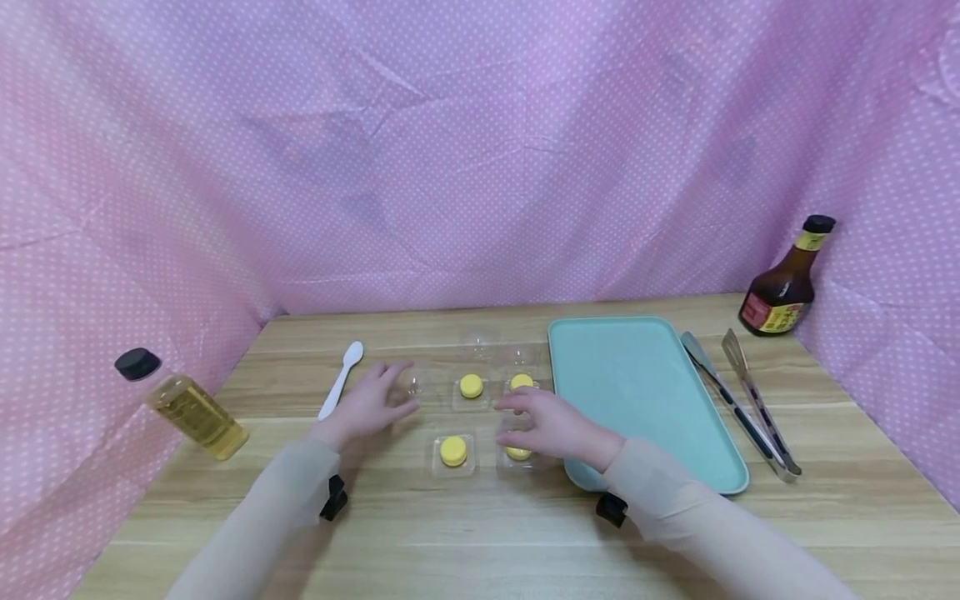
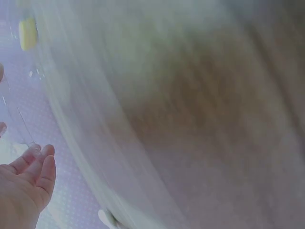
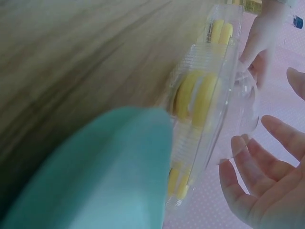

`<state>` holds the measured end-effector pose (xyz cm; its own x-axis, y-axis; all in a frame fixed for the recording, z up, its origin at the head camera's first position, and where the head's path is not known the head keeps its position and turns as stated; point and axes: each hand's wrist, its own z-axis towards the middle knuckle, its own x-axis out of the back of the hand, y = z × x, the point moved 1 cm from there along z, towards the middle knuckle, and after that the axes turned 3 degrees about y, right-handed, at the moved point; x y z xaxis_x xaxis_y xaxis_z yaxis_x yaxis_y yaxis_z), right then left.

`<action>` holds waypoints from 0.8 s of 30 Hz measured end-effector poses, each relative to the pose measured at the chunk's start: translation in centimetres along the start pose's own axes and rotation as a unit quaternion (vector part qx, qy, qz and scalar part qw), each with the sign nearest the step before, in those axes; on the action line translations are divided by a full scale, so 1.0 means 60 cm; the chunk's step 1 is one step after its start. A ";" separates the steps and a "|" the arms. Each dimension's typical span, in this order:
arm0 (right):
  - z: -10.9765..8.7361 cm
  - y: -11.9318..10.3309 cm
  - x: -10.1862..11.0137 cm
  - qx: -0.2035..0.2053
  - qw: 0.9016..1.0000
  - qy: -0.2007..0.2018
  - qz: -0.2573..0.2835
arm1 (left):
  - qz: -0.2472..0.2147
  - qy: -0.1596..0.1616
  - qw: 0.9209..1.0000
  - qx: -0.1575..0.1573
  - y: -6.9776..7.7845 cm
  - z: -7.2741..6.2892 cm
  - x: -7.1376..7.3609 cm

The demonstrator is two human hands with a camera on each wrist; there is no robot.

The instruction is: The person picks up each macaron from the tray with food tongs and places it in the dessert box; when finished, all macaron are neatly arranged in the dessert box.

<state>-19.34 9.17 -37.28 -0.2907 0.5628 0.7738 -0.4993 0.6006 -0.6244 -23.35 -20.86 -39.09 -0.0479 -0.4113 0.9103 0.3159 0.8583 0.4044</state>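
Observation:
Several small clear plastic boxes, each holding a yellow macaron, stand mid-table. Two macarons, one at front left [image 1: 453, 451] and one at back left [image 1: 471, 386], show fully. My left hand [image 1: 367, 402] hovers left of them, its fingers loosely spread beside a clear plastic lid [image 2: 18, 114]; whether the fingertips touch it I cannot tell. My right hand [image 1: 543, 425] is over the right-hand boxes, partly hiding their macarons. In the right wrist view its fingers [image 3: 252, 167] are spread at a clear domed lid [image 3: 245, 102] beside a closer macaron [image 3: 198, 98].
A teal tray [image 1: 637, 400] lies right of the boxes, with metal tongs [image 1: 750, 408] beyond it. A dark sauce bottle [image 1: 780, 292] stands at back right. On the left are a white spoon [image 1: 342, 379] and a bottle of yellow liquid [image 1: 191, 412]. A pink dotted cloth [image 1: 450, 167] hangs behind.

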 end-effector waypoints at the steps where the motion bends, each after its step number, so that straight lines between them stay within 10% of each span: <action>1: 0.001 0.000 -0.001 0.001 1.000 -0.001 0.002 | -0.002 0.003 1.000 -0.006 0.003 -0.002 0.000; 24: 0.010 -0.025 -0.018 0.041 0.998 -0.006 -0.038 | 0.000 -0.017 0.997 -0.081 0.060 -0.050 -0.008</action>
<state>-18.75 7.30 -37.12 -0.2587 0.5100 0.8203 -0.5847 0.5933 -0.5533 -19.34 -18.52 -38.37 -0.0789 -0.3982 0.9139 0.4649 0.7963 0.3870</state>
